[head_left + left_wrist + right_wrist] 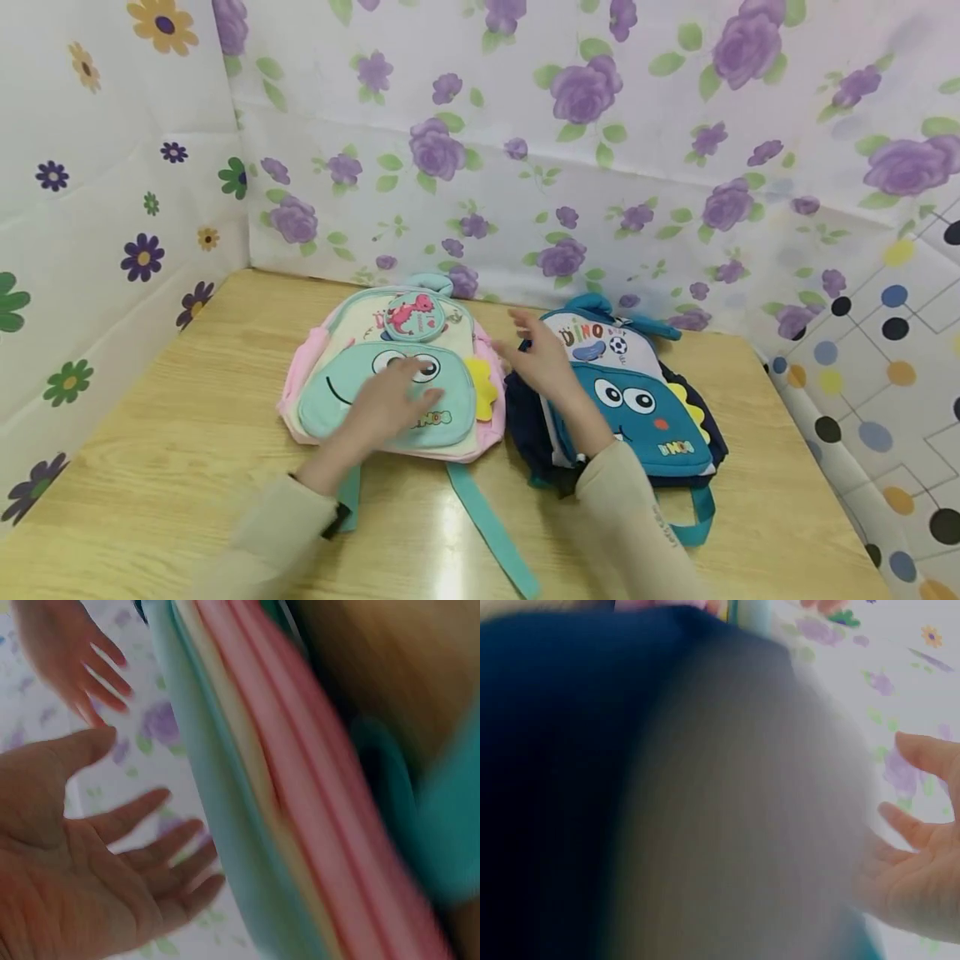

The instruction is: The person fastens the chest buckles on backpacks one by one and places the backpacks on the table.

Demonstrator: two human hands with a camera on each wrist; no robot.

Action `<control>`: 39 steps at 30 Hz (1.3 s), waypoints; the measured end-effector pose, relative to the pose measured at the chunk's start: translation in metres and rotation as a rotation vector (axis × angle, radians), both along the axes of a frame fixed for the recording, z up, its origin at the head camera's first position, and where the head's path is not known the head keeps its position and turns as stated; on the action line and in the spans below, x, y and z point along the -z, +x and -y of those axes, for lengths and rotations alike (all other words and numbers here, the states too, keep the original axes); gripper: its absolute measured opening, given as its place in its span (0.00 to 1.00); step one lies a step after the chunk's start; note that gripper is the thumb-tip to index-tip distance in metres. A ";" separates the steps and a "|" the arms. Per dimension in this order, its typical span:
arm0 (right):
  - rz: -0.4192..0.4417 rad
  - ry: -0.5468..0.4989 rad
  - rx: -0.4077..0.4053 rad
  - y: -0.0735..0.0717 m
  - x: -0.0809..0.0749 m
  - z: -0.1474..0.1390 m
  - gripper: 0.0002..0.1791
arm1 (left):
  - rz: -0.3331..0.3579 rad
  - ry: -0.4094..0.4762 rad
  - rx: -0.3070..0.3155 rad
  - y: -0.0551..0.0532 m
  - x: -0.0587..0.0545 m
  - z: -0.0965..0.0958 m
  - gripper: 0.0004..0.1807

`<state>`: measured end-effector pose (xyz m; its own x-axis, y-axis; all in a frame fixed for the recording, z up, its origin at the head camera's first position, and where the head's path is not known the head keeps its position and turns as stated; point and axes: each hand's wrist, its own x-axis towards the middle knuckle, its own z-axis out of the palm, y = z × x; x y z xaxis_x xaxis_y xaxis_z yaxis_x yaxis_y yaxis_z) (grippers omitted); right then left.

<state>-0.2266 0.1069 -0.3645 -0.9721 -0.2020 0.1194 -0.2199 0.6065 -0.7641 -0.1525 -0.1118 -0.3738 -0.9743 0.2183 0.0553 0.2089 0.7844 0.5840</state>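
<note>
Two children's dinosaur backpacks lie on the table, side by side and front up. The left one is a mint, cream and pink backpack point(453, 379) with big eyes, a round dinosaur patch and a yellow spiky trim. A teal and navy backpack point(652, 437) with similar eyes is on the right. My left hand point(390, 404), fingers spread, is over the mint backpack's front pocket and holds nothing. Over the near left side of the teal backpack, my right hand point(543, 358) has its fingers extended towards the mint one. In the right wrist view the navy side point(555, 765) is blurred.
The wooden table point(187, 392) meets a purple-flowered cloth wall point(510, 208) behind the bags. Patterned cloths also hang at left and right. A mint strap point(491, 529) trails towards the front, and a teal strap loop point(701, 517) sticks out below the teal backpack.
</note>
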 end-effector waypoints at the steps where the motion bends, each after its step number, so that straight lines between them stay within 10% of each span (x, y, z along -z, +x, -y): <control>1: 0.010 0.005 0.009 0.000 0.004 0.007 0.33 | -0.010 -0.029 0.000 0.004 0.002 -0.009 0.31; 7: 0.054 0.021 0.112 0.000 0.030 0.046 0.34 | -0.027 -0.115 -0.036 0.016 0.013 -0.047 0.38; 15: 0.126 0.013 0.230 -0.001 0.053 0.074 0.37 | 0.010 -0.139 -0.160 0.014 0.036 -0.051 0.38; 31: 0.415 0.148 0.249 -0.032 0.041 0.075 0.51 | 0.120 -0.144 -0.075 0.006 0.029 -0.053 0.41; 39: 0.389 0.010 0.252 -0.030 0.031 0.065 0.31 | 0.205 -0.115 -0.070 0.001 0.031 -0.043 0.42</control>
<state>-0.2562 0.0421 -0.3960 -0.9631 0.0469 -0.2651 0.2375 0.6118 -0.7545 -0.1510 -0.0689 -0.4047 -0.9756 0.1431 -0.1665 0.0378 0.8567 0.5144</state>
